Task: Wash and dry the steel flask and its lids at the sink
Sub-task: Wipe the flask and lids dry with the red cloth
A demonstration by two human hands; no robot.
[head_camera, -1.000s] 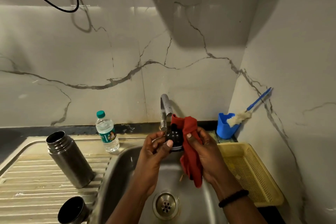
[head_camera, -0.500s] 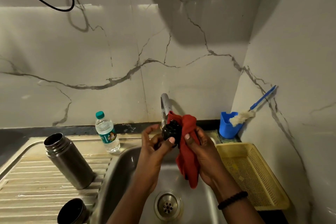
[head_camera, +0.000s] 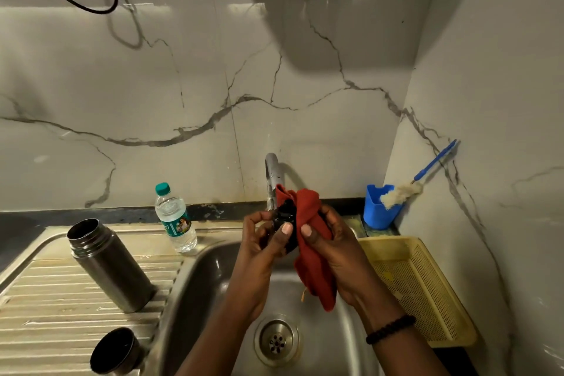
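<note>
Over the sink basin (head_camera: 207, 278) my left hand (head_camera: 262, 247) grips a small black flask lid (head_camera: 285, 220). My right hand (head_camera: 332, 241) holds a red cloth (head_camera: 311, 247) wrapped against the lid's right side, and the cloth's tail hangs down toward the drain. The open steel flask (head_camera: 110, 265) stands upright on the ribbed draining board (head_camera: 45, 299) at the left. A steel cup lid (head_camera: 117, 351) sits mouth up at the board's near edge.
The tap (head_camera: 271, 177) curves down just behind the lid. A small water bottle (head_camera: 175, 220) stands at the board's back. A blue holder (head_camera: 380, 207) with a bottle brush (head_camera: 403, 192) is in the right corner, a yellow basket (head_camera: 421, 290) beside the sink. The drain (head_camera: 277, 342) lies below.
Both hands with the lid and cloth shifted slightly up and toward the tap, and the cloth has moved round the lid. The flask and cup lid stay in place.
</note>
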